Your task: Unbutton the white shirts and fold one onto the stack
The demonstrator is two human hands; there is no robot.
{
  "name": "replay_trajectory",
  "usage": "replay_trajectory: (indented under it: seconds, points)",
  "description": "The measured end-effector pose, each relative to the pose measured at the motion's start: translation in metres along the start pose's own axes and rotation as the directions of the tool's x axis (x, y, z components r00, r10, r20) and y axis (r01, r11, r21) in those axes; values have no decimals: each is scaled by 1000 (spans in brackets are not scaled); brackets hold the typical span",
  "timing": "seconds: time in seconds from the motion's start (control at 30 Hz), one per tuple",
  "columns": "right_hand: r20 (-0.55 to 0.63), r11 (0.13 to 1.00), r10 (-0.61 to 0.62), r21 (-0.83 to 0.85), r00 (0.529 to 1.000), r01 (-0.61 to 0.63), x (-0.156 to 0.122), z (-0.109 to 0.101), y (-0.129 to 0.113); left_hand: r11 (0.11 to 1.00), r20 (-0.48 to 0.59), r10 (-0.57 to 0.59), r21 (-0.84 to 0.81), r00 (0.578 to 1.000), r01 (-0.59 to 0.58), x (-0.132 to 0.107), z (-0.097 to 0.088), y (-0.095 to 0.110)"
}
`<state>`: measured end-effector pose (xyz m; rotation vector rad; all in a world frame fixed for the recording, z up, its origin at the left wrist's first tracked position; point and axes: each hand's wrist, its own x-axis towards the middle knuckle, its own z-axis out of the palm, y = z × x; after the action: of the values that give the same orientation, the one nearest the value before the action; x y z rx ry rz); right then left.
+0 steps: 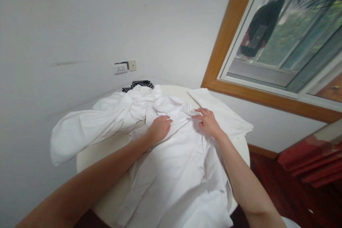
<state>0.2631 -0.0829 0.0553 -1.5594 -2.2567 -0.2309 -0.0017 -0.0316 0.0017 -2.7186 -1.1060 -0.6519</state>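
Observation:
A white button-up shirt (181,171) lies spread on a round white table (107,149), its collar end toward the wall. My left hand (160,127) rests on the shirt near the collar with fingers curled down into the cloth. My right hand (207,121) lies on the shirt just right of the collar, fingertips pinching a fold of fabric. More white garments (107,117) are heaped at the table's far left, one sleeve hanging off the edge.
A folded white cloth (227,114) sits at the table's right edge. A dark striped garment (139,84) lies at the back by the wall. A wall socket (120,68) is above it. A wood-framed window (227,42) is on the right, with red-brown floor (267,174) below.

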Motion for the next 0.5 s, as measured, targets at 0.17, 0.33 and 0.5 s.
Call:
replay_trajectory:
  seconds: [0.17, 0.33, 0.5]
  points:
    - [204, 933, -293, 273, 934, 233, -1, 6, -31, 990, -33, 24, -138, 999, -28, 2, 2, -7]
    - [168, 942, -284, 234, 944, 242, 1, 21, -50, 985, -37, 50, -162, 998, -55, 2, 1, -5]
    - [83, 979, -181, 107, 980, 172, 5, 18, -44, 988, -85, 25, -148, 996, -37, 5, -13, -3]
